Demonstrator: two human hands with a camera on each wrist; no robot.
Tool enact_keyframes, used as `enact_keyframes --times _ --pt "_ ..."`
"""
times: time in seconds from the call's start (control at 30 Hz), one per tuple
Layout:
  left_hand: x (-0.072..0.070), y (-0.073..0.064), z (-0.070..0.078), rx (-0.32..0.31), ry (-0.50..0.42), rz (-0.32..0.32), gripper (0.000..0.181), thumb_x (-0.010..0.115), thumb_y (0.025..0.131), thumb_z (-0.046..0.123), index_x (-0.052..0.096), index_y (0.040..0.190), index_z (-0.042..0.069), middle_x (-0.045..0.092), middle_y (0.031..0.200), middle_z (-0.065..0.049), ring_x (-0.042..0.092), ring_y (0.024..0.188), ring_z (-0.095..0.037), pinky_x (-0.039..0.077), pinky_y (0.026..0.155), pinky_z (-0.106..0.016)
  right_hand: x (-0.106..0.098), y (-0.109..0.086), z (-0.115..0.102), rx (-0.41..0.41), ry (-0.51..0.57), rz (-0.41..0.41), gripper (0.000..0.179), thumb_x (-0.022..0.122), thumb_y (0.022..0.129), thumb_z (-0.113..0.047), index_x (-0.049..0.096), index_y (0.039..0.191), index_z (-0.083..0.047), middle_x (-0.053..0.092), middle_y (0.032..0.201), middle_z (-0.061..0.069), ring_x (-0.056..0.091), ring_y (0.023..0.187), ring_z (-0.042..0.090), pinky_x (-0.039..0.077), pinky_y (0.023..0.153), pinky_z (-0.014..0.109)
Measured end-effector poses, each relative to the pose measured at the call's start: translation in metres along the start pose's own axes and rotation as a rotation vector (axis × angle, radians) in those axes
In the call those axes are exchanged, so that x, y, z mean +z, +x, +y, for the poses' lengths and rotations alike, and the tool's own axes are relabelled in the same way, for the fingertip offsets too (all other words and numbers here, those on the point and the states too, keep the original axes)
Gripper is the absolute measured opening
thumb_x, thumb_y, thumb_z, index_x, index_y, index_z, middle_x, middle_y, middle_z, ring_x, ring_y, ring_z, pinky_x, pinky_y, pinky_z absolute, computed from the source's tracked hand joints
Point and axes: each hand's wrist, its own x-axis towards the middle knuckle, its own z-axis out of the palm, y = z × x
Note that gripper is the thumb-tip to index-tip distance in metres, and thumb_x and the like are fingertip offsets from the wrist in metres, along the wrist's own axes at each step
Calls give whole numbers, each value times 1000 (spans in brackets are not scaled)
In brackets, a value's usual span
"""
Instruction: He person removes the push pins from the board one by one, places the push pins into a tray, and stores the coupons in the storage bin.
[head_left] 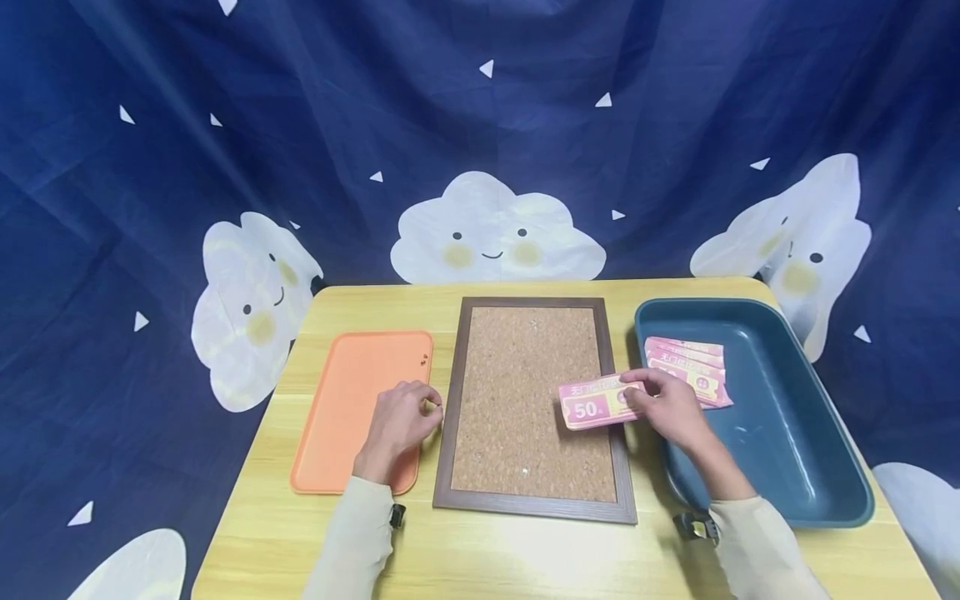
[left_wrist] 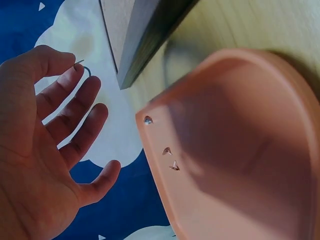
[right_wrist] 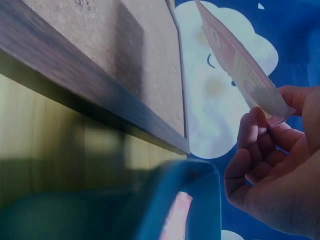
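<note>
My left hand (head_left: pixel 400 422) pinches a thumbtack (left_wrist: pixel 78 63) between thumb and index finger, its thin point showing past the fingertips in the left wrist view. That hand is above the right side of the orange tray (head_left: pixel 337 417), beside the cork board's frame. In my right hand (head_left: pixel 672 410) is a pink and yellow coupon (head_left: pixel 588 408) printed with 50, pinched at its right end. The coupon is held over the right part of the cork board (head_left: pixel 517 392) and casts a shadow on it. More thumbtacks (left_wrist: pixel 167 151) lie along the tray's edge.
At the right stands a deep teal bin (head_left: pixel 780 442) with several similar coupons (head_left: pixel 701 377) fanned out in its upper left. A brown frame (head_left: pixel 535 508) borders the cork board. All stand on a light wooden table (head_left: pixel 465 558), with a blue cloud-patterned curtain (head_left: pixel 420 100) behind.
</note>
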Motion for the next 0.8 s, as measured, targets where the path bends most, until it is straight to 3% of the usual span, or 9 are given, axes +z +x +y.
enact_keyframes --times 0.17,0.5,0.8 --pt "0 0 -5 -12 8 12 5 68 79 25 72 81 22 60 72 11 53 70 -11 44 69 -37 -6 1 4 4 -6 16 27 65 88 -14 68 113 -4 69 91 13 56 74 12 45 61 23" --pt "-3 -3 -15 -99 0 -13 6 67 81 25 71 84 22 72 94 6 63 87 -18 45 83 -47 -22 5 7 20 -13 31 29 62 90 -15 66 117 -4 67 83 13 57 67 13 47 56 25" --pt "-3 -10 -27 -133 6 7 6 66 81 24 70 84 23 71 88 8 62 82 -17 45 78 -46 -30 4 8 51 108 15 32 59 92 -12 61 121 1 64 90 20 62 65 6 58 61 32"
